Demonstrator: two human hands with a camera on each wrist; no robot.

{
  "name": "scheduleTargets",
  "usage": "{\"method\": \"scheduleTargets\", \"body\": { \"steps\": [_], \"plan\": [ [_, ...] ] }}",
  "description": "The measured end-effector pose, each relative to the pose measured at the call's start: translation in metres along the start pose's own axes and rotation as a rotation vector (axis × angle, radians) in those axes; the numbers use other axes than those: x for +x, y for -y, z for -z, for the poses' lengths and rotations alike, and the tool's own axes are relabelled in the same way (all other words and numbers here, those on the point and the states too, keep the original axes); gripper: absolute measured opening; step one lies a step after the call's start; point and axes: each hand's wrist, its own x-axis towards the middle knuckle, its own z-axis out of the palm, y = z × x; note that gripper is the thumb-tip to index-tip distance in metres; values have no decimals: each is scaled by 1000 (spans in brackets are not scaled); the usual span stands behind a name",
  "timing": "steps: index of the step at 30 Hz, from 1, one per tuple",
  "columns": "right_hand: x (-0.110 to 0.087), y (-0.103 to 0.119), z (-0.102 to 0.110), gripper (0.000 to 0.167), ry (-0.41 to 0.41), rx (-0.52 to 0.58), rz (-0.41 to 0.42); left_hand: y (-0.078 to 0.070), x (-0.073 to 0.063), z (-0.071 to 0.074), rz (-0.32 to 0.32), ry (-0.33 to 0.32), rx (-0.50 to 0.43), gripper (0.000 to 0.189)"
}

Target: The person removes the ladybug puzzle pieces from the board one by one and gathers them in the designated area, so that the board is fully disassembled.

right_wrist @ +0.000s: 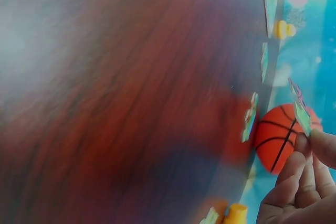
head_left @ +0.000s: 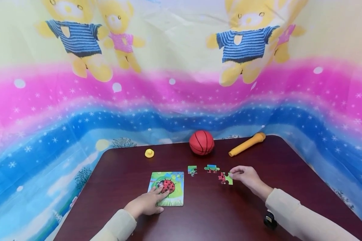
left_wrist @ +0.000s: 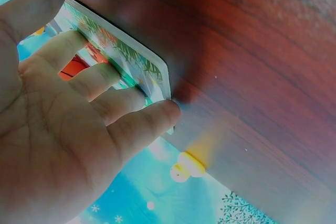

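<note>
A square ladybug puzzle board (head_left: 176, 195) lies on the dark table. My left hand (head_left: 147, 202) rests on it with fingers extended across the ladybug picture; in the left wrist view the fingers (left_wrist: 94, 80) reach over the board's edge. Between thumb and fingertips, my right hand (head_left: 248, 177) pinches a red and green jigsaw piece (head_left: 228, 179), held above the table. In the right wrist view this piece (right_wrist: 301, 115) stands on edge in front of the ball. Nearby lie a green jigsaw piece (head_left: 192, 169) and a blue, green and red one (head_left: 212, 167).
A red toy basketball (head_left: 201, 143) sits at the table's back edge, with a yellow toy microphone (head_left: 247, 144) to its right. A small yellow duck (head_left: 149, 153) stands at the back left. Another jigsaw piece (right_wrist: 210, 216) shows near the microphone in the right wrist view.
</note>
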Motion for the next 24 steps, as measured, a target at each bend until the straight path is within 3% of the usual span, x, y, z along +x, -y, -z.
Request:
{"method": "scheduleTargets", "body": {
  "steps": [6, 12, 17, 24],
  "plan": [
    [0, -16, 11, 31, 21, 8, -45, -1, 0, 1, 11, 10, 18, 61],
    [16, -20, 26, 28, 57, -16, -59, -2, 3, 10, 45, 1, 24, 61],
    [22, -25, 36, 23, 67, -111, -62, -1, 5, 11, 72, 4, 18, 61],
    [17, -48, 47, 14, 63, -282, -52, 0, 11, 1, 54, 27, 27, 62]
  ]
}}
